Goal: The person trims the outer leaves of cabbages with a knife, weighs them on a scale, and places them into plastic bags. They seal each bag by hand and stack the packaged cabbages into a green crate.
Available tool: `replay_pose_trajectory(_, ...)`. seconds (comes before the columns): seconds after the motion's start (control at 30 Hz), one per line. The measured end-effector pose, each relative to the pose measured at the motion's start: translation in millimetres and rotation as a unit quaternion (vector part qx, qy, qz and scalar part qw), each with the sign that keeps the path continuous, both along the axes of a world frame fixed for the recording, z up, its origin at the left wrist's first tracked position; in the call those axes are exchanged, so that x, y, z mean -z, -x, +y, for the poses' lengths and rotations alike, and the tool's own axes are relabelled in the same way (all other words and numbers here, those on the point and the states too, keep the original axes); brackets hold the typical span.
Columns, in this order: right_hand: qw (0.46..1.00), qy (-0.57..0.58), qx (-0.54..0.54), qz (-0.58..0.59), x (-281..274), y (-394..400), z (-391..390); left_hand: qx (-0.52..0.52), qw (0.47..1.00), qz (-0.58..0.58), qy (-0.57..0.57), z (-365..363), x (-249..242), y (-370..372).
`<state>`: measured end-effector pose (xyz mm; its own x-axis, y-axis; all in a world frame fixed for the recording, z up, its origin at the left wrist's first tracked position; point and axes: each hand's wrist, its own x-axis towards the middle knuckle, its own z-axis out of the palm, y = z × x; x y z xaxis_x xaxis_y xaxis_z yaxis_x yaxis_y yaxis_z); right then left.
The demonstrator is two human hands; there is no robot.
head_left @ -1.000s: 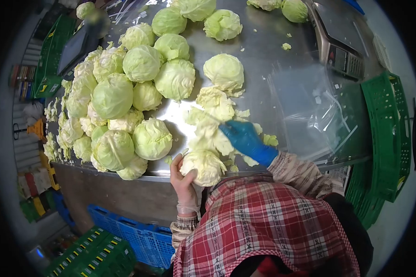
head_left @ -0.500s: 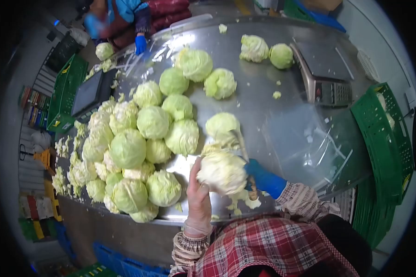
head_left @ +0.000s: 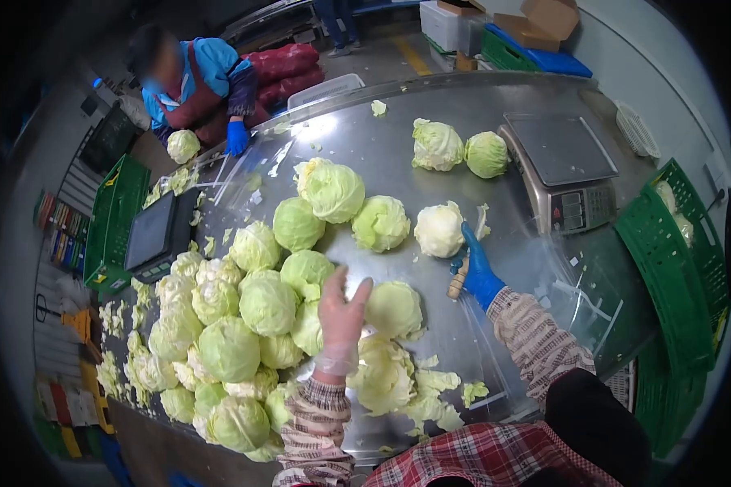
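My left hand [head_left: 343, 316], in a thin clear glove, is raised with its fingers apart and nothing in it, over the edge of a heap of green cabbages [head_left: 229, 347]. My blue-gloved right hand [head_left: 481, 272] grips a knife by its wooden handle [head_left: 457, 278]; the blade is hidden. That same hand has fingers stretched up against the right side of a pale, trimmed cabbage [head_left: 439, 230] standing on the steel table [head_left: 365, 105]. Between my hands sits another cabbage [head_left: 395, 309]. Loose outer leaves [head_left: 382, 375] lie near my apron.
Two cabbages [head_left: 439, 145] stand beside a weighing scale [head_left: 562, 154] at the far right. A green crate [head_left: 676, 260] is at the right edge. Across the table, a co-worker's blue-gloved hand [head_left: 236, 138] rests near a cabbage [head_left: 183, 146]. Plastic film [head_left: 581, 284] lies on the right.
The trimmed cabbage has gone from my hands to the table, farther forward. My left hand has let go and opened; my right hand has moved forward with the knife. The view has tilted up.
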<state>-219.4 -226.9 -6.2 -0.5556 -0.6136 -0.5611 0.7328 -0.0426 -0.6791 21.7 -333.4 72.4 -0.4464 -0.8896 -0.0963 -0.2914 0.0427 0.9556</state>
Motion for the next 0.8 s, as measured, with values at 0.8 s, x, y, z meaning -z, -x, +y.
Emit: replay_pose_trajectory(0.8,0.967,0.008,-0.183,0.176,-30,-30,-42,0.069,0.853,-0.055,0.514,-128,1,75)
